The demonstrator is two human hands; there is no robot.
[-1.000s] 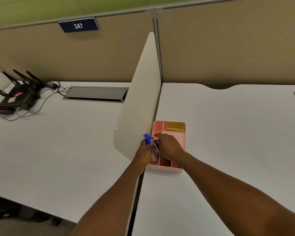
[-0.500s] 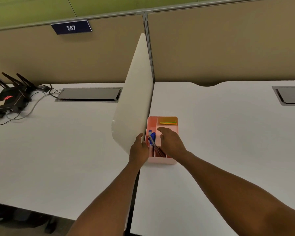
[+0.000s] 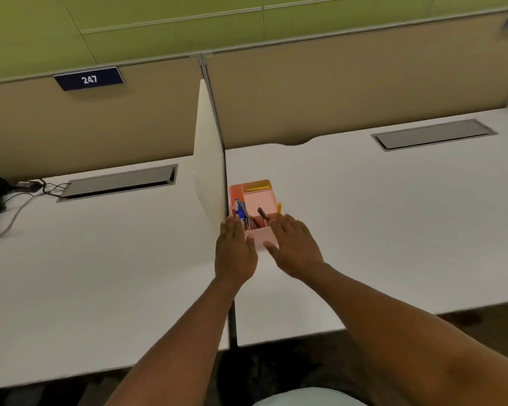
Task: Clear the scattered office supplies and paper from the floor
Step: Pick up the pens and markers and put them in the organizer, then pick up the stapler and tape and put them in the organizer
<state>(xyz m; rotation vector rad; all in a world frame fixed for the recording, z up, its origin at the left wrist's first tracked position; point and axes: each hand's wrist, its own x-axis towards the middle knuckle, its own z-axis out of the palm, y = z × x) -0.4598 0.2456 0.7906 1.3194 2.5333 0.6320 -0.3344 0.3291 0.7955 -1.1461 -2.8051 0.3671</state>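
Pens (image 3: 245,214) and sticky notes (image 3: 258,187) sit in the pink box (image 3: 260,197) on the table (image 3: 364,218), so that part looks done. Both hands, left hand (image 3: 234,251) and right hand (image 3: 294,247), are just beside the box with fingers spread, holding nothing. The bit of floor (image 3: 276,370) showing under the table looks bare, but most of it is hidden.

Wide open white desktop (image 3: 379,218) to the right of the pink compartmented plastic organiser (image 3: 258,197). On its left, the upright cream divider panel (image 3: 210,171) stands right beside it, blocking that side. The tan partition wall (image 3: 349,83) closes off the back.
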